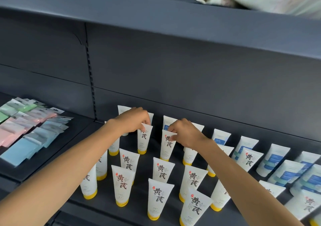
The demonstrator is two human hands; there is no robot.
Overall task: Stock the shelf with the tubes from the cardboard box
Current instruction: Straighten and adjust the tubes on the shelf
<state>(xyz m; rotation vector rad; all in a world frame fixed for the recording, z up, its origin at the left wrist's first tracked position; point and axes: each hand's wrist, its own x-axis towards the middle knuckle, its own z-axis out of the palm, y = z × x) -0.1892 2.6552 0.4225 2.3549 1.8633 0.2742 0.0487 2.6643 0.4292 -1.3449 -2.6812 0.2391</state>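
White yellow-capped tubes stand cap-down on the dark shelf (173, 104); the left hand (133, 119) pinches one tube (144, 140) by its crimp, the right hand (185, 133) another (166, 146), and a nudge could topple the close-set neighbours.

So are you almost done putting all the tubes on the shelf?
Many yellow-capped tubes already stand cap-down in rows on the shelf. Right now the left hand pinches the top of one tube and the right hand another, setting them in the back rows. The cardboard box is out of view, so what's left is unknown.
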